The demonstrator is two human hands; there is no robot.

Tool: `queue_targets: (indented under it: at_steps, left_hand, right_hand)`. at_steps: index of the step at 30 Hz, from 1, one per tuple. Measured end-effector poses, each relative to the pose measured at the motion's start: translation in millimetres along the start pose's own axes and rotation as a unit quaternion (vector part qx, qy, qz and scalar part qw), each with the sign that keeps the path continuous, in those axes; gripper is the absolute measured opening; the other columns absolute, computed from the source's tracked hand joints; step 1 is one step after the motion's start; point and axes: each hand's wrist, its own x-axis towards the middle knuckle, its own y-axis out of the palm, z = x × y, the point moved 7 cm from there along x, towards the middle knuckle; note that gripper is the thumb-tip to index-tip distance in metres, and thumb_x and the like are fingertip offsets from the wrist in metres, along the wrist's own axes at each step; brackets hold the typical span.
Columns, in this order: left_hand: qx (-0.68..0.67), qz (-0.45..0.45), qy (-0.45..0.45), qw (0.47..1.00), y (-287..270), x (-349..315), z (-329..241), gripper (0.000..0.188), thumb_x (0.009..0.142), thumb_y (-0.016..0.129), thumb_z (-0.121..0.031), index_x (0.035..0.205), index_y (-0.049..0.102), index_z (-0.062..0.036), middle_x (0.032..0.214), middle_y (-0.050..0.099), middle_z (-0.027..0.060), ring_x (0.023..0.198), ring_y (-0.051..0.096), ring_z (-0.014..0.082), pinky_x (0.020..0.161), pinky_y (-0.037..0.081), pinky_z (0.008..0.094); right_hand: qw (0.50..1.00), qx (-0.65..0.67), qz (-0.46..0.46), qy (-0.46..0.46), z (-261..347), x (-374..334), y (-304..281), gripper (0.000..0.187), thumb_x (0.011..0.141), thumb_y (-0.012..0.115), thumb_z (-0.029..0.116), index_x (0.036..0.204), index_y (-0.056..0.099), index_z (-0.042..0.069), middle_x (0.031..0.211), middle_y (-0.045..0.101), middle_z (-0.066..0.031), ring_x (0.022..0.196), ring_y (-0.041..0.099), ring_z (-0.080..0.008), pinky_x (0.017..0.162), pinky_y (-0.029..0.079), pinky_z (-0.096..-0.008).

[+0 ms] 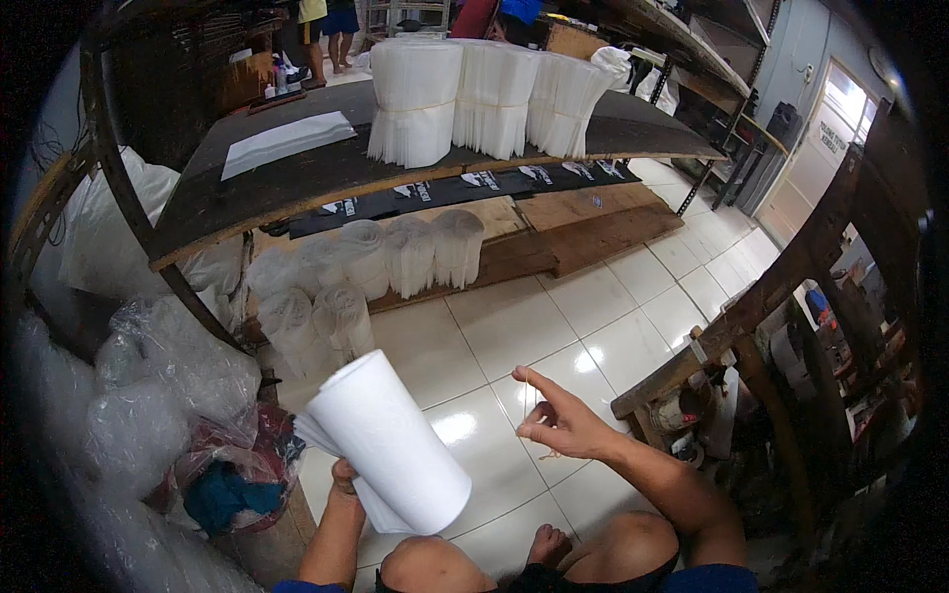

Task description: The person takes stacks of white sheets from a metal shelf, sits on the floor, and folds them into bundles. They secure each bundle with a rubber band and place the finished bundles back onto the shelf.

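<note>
My left hand [343,478] grips a thick roll of white sheets [393,445] from its left side; the roll tilts, and loose sheet edges fan out on that side. Most of the left fingers are hidden behind it. To the right, apart from the roll, my right hand [571,425] has a thin rubber band [527,379] looped over its fingers. The index finger points out while the other fingers curl in. Thin strands, apparently more bands, hang below that palm.
Three banded white bundles [413,104] stand on a dark table [287,148] ahead, beside flat white sheets [287,140]. Several white rolls [361,259] stand below the table. Clear plastic bags [148,405] crowd the left; a wooden frame [736,321] rises at right.
</note>
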Motion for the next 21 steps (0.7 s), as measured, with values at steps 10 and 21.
queue_targets:
  at_steps: [10, 21]
  left_hand:
    - [0.158, 0.056, 0.122, 0.978, 14, -6, -99, 0.100, 0.051, 0.085, -0.017, 0.138, 0.040, 0.0004, 0.132, 0.053, 0.0129, 0.122, 0.051, 0.0278, 0.107, 0.036, 0.0396]
    - [0.437, 0.248, -0.075, 0.861, 53, 7, -98, 0.074, 0.059, 0.087, -0.011, 0.126, 0.056, -0.0018, 0.123, 0.062, 0.0090, 0.113, 0.055, 0.0204, 0.100, 0.041, 0.0361]
  right_hand:
    - [0.989, 0.033, 0.123, -0.073, 71, 8, 48, 0.102, 0.079, 0.078, 0.028, 0.148, 0.006, 0.006, 0.139, 0.031, -0.0209, 0.126, 0.046, -0.0312, 0.098, 0.044, -0.0447]
    - [0.974, -0.071, 0.117, -0.182, 124, -9, 69, 0.099, 0.076, 0.079, 0.035, 0.144, 0.016, -0.003, 0.139, 0.030, -0.0236, 0.130, 0.037, -0.0359, 0.107, 0.034, -0.0410]
